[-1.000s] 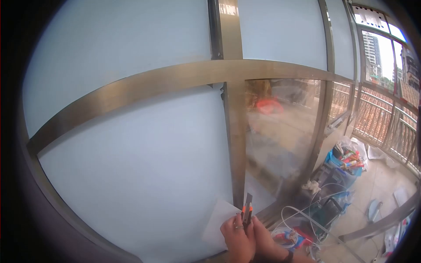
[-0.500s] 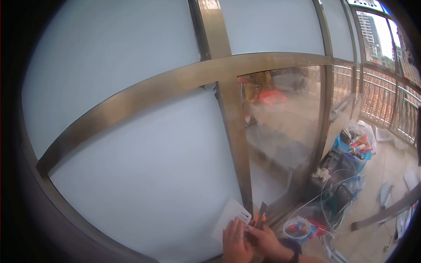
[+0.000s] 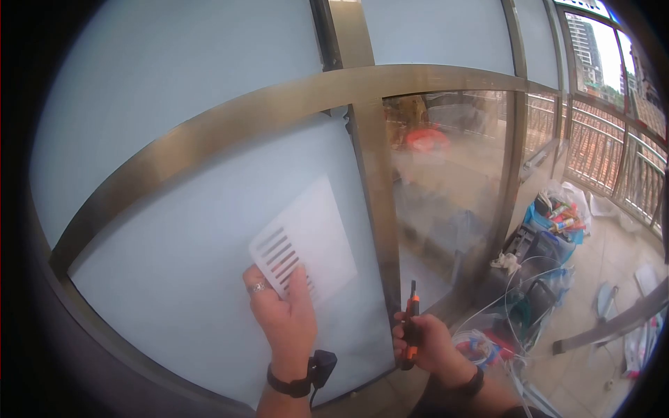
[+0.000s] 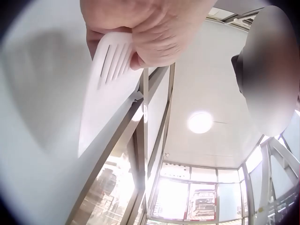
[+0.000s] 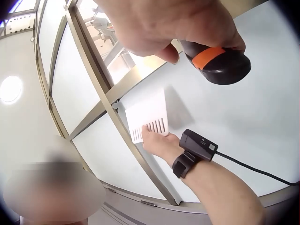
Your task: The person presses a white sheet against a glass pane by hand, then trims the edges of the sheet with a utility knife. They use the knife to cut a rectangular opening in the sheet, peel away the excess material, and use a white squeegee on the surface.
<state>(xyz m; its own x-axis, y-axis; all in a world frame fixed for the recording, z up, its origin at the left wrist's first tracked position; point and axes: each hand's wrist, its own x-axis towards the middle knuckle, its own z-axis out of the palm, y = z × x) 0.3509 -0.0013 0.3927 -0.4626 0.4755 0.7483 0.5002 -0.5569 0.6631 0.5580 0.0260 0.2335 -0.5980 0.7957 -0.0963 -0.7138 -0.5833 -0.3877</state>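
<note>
My left hand (image 3: 282,303) grips a white plastic squeegee (image 3: 320,237) by its slotted end, thumb on one side and fingers behind. Its wide plain edge points up and right, close over the pale blue-white lower panel (image 3: 181,265). In the left wrist view the squeegee (image 4: 101,105) stands slanted near the panel's surface. Lower right, my right hand (image 3: 432,341) holds a black-and-orange utility knife (image 3: 412,334) upright, beside the foot of the metal upright. The right wrist view shows the rounded butt of the knife (image 5: 225,65) under my fingers.
A brown metal frame (image 3: 279,104) borders the panels. Right of its upright is a clear glass pane (image 3: 453,181). On the tiled floor lie a bin of tubes (image 3: 561,219), coiled white cable (image 3: 477,348) and a dark metal bar (image 3: 613,324).
My hands were together low by the upright. The left hand has moved up and left over the panel with the squeegee, while the right has stayed low with the knife.
</note>
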